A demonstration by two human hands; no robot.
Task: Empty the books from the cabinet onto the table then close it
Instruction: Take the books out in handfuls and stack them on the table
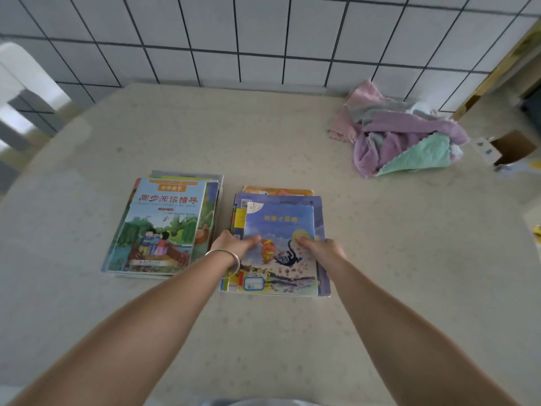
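**Two piles of books on the table**

A pile of books (278, 244) is seen lying flat on the pale table (292, 347). It is gripped at both sides. The left hand (235, 244) is curled round the left edge, thumb on the blue cover. The right hand (320, 249) is curled round the right edge the same way. A silver bangle (227, 259) is worn on the left wrist. A second pile (164, 227) is laid just beside it, on the left. A heap of soft cloths (401, 136) is seen well apart, by the tiled wall (263, 39).
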